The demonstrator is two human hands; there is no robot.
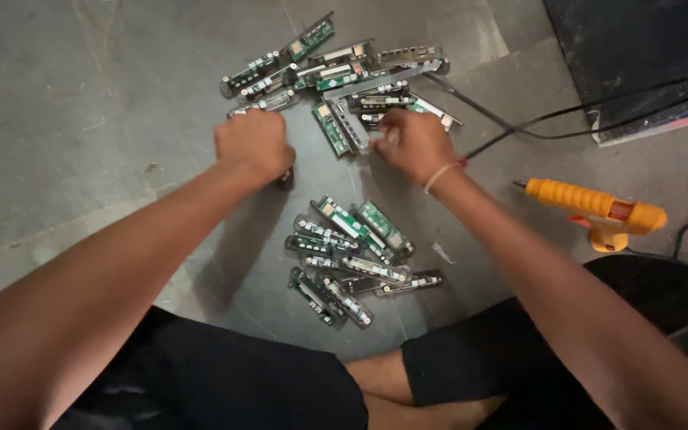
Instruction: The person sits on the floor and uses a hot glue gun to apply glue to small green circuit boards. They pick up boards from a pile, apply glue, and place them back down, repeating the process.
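a: what are the hands on?

b: both are at the far pile of circuit board strips (344,80) on the grey floor (81,119). the left hand (253,146) is clenched into a fist at the pile's near left edge. a small dark part shows under it, but i cannot tell what it grips.

a: and the right hand?

b: the right hand (413,143) has its fingers (384,135) curled down onto a strip at the pile's near right edge, pinching or pressing it. the view is too blurred to say which.

a: which way do the strips run?

b: mixed. in the far pile most lie with the long axis left to right or slanted up to the right, and a couple near the right hand point toward the person. the near pile of strips (352,263), just in front of the crossed legs, mostly slants down to the right.

a: anything else about?

b: an orange glue gun (599,209) lies on the floor to the right, nozzle pointing left, and a black cable (519,123) runs from the far pile toward a dark slab (639,48) at upper right.
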